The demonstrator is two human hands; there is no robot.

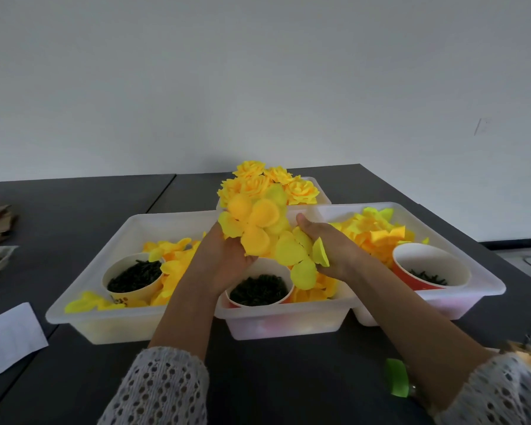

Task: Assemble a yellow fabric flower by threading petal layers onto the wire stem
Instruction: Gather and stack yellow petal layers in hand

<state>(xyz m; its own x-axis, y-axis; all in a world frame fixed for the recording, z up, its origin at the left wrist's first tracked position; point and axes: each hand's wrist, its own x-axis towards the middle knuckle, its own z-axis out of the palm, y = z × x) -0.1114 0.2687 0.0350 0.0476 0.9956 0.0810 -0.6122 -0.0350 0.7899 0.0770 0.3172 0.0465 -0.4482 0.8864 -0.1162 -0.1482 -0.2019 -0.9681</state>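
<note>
Both hands are raised above the middle white tray (288, 320), each holding yellow fabric petal layers. My left hand (224, 259) grips a bunch of round-lobed petal layers (255, 222) that fans up in front of it. My right hand (331, 243) holds a second cluster of petal layers (295, 250), one lobe hanging down below it. The two clusters touch between the hands. No wire stem shows in either hand. Finished yellow flowers (267, 182) fill a tray at the back.
Loose petals lie in the left tray (83, 302) and the right tray (485, 286). Paper cups of dark green pieces stand at the left (132, 276), the middle (258, 289) and the right (429, 268). White paper (10, 338) lies at left, a green scrap (397, 377) by my right wrist.
</note>
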